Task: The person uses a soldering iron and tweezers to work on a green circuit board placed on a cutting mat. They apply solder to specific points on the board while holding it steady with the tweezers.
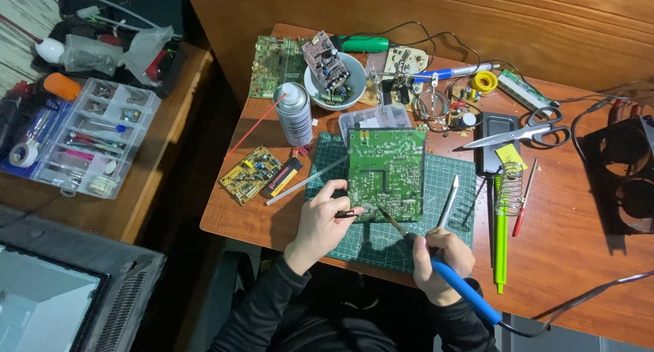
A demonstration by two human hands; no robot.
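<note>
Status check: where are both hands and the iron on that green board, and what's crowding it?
Left hand pinching a small dark tool at green circuit board. Right hand grips blue soldering iron, tip at the board's lower edge. Tweezers lie alongside.
</note>
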